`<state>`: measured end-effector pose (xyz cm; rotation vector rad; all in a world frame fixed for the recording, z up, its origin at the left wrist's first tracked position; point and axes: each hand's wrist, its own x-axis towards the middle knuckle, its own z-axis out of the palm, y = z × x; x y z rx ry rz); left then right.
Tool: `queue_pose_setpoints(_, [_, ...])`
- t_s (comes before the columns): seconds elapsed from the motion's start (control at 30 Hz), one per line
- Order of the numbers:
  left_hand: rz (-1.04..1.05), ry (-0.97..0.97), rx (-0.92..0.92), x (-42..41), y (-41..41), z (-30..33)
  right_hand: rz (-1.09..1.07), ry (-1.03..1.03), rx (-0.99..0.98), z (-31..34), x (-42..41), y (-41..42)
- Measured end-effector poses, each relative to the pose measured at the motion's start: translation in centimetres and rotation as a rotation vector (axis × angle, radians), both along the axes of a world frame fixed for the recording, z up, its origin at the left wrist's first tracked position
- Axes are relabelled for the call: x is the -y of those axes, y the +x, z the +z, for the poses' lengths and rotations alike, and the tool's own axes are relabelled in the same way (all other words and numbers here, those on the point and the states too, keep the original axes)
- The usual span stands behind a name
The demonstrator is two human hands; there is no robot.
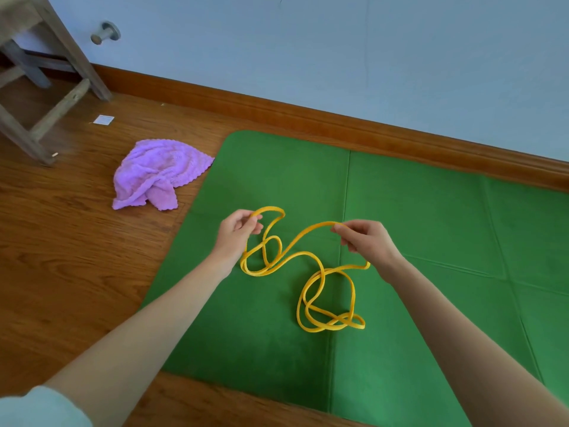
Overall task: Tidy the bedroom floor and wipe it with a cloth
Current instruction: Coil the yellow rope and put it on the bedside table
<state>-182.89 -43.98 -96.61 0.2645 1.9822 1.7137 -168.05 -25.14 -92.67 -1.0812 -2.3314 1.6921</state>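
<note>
A long yellow elastic band (311, 298) lies in tangled loops on a green folding mat (415, 217). My left hand (235, 232) pinches one loop of the band at its upper left and lifts it off the mat. My right hand (366, 240) pinches another loop at the upper right, also raised. The rest of the band trails down onto the mat between and below my hands. A crumpled purple cloth (155, 175) lies on the wooden floor (67, 257) to the left of the mat, away from both hands.
A wooden stool (46, 72) stands at the upper left. A small white square of paper (103, 119) lies on the floor near it. A metal door stop (106, 32) sticks out of the pale wall, and a wooden skirting board (338, 124) runs behind the mat.
</note>
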Motion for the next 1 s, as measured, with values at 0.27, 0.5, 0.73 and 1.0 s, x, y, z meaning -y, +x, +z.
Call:
queue_pose_setpoints(0.27, [-0.142,-0.510,-0.148,2.2,-0.3,-2.7,0.226,0.434,0.676,-3.0,0.7,1.2])
queue_pose_setpoints(0.5, [-0.130,-0.775,-0.073,2.6,-0.1,-3.4,0.247,0.690,0.540,-2.9,2.9,0.3])
queue_pose_setpoints(0.73, [-0.233,-0.341,-0.010,2.2,0.1,-0.5,0.293,0.597,0.257,-2.0,3.9,-0.8])
queue_pose_setpoints(1.0, [-0.597,-0.039,-0.286,-0.2,0.6,5.4,0.424,0.354,-0.107,2.9,5.3,-3.2])
